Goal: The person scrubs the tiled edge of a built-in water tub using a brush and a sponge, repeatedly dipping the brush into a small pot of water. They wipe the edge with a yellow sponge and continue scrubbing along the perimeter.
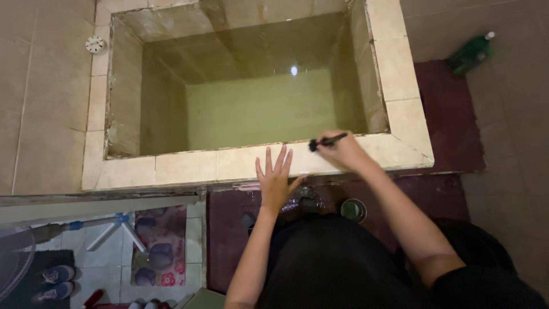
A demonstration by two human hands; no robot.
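Observation:
A tiled water tank (pixel 251 97) filled with greenish water sits below me, its cream rim (pixel 183 166) running along the near side. My left hand (pixel 274 177) lies flat with fingers spread on the near rim. My right hand (pixel 342 150) grips a small dark brush (pixel 326 141), whose tip touches the inner edge of the rim by the water. Both arms reach out over my dark clothing.
A green bottle (pixel 472 52) lies on the floor at the far right. A small round tin (pixel 353 209) stands on the dark red floor near my legs. A floor drain (pixel 94 44) is at far left. A patterned mat (pixel 160 246) and shoes (pixel 51 281) lie lower left.

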